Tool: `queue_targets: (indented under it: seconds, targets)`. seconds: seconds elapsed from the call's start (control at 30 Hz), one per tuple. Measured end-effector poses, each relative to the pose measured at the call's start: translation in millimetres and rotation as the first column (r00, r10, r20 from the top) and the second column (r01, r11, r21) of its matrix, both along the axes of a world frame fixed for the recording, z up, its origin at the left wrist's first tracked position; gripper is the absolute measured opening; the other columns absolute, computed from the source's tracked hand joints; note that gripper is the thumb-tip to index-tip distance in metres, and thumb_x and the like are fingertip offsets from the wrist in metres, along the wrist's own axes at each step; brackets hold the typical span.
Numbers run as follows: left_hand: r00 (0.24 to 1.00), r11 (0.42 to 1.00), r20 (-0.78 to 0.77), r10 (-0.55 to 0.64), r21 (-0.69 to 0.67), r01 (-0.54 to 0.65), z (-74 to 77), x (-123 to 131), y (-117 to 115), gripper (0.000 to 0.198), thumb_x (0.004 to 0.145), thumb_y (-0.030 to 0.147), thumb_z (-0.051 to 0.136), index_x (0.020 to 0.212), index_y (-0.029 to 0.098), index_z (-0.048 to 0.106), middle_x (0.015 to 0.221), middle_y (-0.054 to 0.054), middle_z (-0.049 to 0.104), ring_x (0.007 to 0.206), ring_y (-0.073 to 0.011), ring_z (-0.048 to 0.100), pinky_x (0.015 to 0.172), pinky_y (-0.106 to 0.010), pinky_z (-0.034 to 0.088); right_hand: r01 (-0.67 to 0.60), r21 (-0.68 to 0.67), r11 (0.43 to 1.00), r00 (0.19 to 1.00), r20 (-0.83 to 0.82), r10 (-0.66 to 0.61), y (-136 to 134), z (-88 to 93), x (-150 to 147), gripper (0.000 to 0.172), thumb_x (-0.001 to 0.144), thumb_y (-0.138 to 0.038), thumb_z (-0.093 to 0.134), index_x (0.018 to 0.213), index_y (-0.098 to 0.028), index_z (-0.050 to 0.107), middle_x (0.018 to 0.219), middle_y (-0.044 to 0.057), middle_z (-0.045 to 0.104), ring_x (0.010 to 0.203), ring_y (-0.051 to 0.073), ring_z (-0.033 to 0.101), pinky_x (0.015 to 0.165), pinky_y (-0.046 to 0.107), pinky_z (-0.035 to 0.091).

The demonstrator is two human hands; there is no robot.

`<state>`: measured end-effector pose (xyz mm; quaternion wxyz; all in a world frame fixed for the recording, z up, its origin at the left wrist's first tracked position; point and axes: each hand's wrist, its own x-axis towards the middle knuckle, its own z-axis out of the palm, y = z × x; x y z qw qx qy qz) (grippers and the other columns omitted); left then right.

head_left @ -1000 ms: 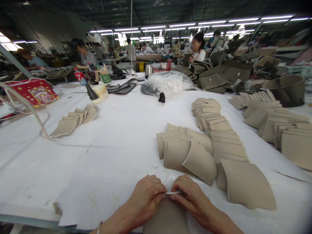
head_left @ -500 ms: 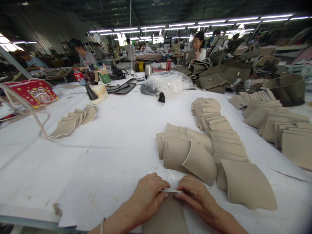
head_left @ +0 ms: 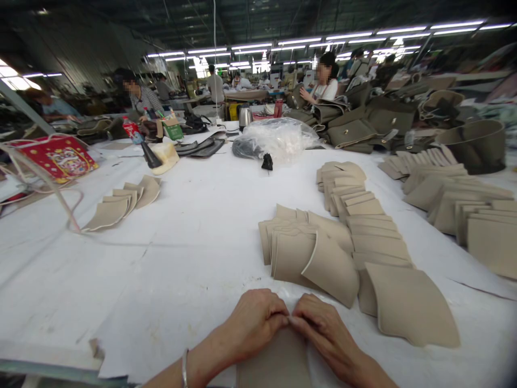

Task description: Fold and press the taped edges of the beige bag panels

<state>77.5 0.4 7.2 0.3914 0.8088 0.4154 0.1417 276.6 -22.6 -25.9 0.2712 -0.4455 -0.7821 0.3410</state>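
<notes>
Low in the middle of the view lies a beige sheet piece (head_left: 274, 361), its far edge pinched by both hands. My left hand (head_left: 258, 326) is closed, thumb and fingers on that edge. My right hand (head_left: 323, 328) grips the same edge just to the right, and the fingertips of the two hands nearly meet. The near part of the piece runs off the bottom of the view. Just beyond the hands sits a pile of curved beige pieces (head_left: 294, 250), and a broader beige piece (head_left: 416, 307) lies to their right.
Fanned beige pieces (head_left: 375, 231) run back along the right, with more piles (head_left: 490, 237) farther right. A small fan of pieces (head_left: 111, 207) lies left. Behind are a clear plastic bag (head_left: 283, 137), dark green bags (head_left: 351, 132), a red bag (head_left: 56, 153) and people.
My left hand has slid right along the piece's far edge, closing the gap to my right hand. The pale edge strip between them is now mostly covered.
</notes>
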Motion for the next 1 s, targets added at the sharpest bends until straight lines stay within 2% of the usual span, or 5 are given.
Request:
queue_targets:
  seconds: [0.13, 0.4, 0.57, 0.7, 1.0]
  targets:
    - [0.989, 0.985, -0.088, 0.121, -0.116, -0.131, 4.4, -18.9, -0.8, 0.023, 0.076, 0.031, 0.063, 0.097, 0.024, 0.070, 0.095, -0.001, 0.072, 0.087, -0.0190, 0.062, 0.077, -0.026, 0.041, 0.018, -0.040, 0.999, 0.999, 0.029, -0.016, -1.2, 2.4, 5.9, 0.032, 0.097, -0.042, 0.041, 0.074, -0.021, 0.050, 0.074, -0.001, 0.054, 0.072, 0.014, 0.050, 0.066, 0.027, 0.036]
    - [0.980, 0.961, -0.039, 0.194, -0.196, -0.197, 10.3, -29.2, -6.5, 0.015, 0.074, 0.023, 0.059, 0.078, 0.020, 0.072, 0.078, 0.000, 0.070, 0.078, -0.0153, 0.060, 0.069, -0.023, 0.038, -0.061, -0.046, 0.997, 0.986, 0.153, 0.067, 0.0, 8.5, -4.8, 0.022, 0.096, -0.038, 0.044, 0.111, -0.025, 0.053, 0.103, 0.002, 0.061, 0.097, 0.019, 0.054, 0.087, 0.034, 0.040]
    - [0.967, 0.939, 0.030, 0.253, -0.250, -0.238, 9.2, -34.6, -9.5, 0.017, 0.071, 0.021, 0.060, 0.082, 0.022, 0.072, 0.082, 0.002, 0.070, 0.082, -0.0151, 0.060, 0.073, -0.023, 0.038, -0.115, -0.070, 0.991, 0.953, 0.272, 0.130, 2.5, 11.6, -19.5, 0.024, 0.098, -0.033, 0.037, 0.093, -0.022, 0.058, 0.091, 0.002, 0.061, 0.086, 0.020, 0.053, 0.077, 0.034, 0.040]
    - [0.943, 0.897, 0.029, 0.332, -0.317, -0.306, 3.5, -46.7, -13.1, 0.016, 0.070, 0.021, 0.058, 0.079, 0.019, 0.071, 0.073, 0.002, 0.066, 0.072, -0.0142, 0.056, 0.064, -0.023, 0.036, -0.098, -0.075, 0.992, 0.955, 0.272, 0.115, 4.5, 12.7, -19.6, 0.029, 0.099, -0.032, 0.035, 0.081, -0.020, 0.055, 0.082, 0.001, 0.059, 0.081, 0.019, 0.052, 0.075, 0.033, 0.038]
    - [0.916, 0.871, 0.091, 0.391, -0.358, -0.336, 0.0, -49.0, -16.3, 0.025, 0.069, 0.018, 0.060, 0.091, 0.019, 0.069, 0.069, 0.004, 0.061, 0.070, -0.0130, 0.054, 0.063, -0.021, 0.036, -0.139, -0.092, 0.986, 0.900, 0.404, 0.165, 5.1, 33.9, -35.3, 0.009, 0.092, -0.021, 0.052, 0.100, -0.022, 0.057, 0.097, 0.002, 0.062, 0.091, 0.022, 0.052, 0.084, 0.038, 0.033]
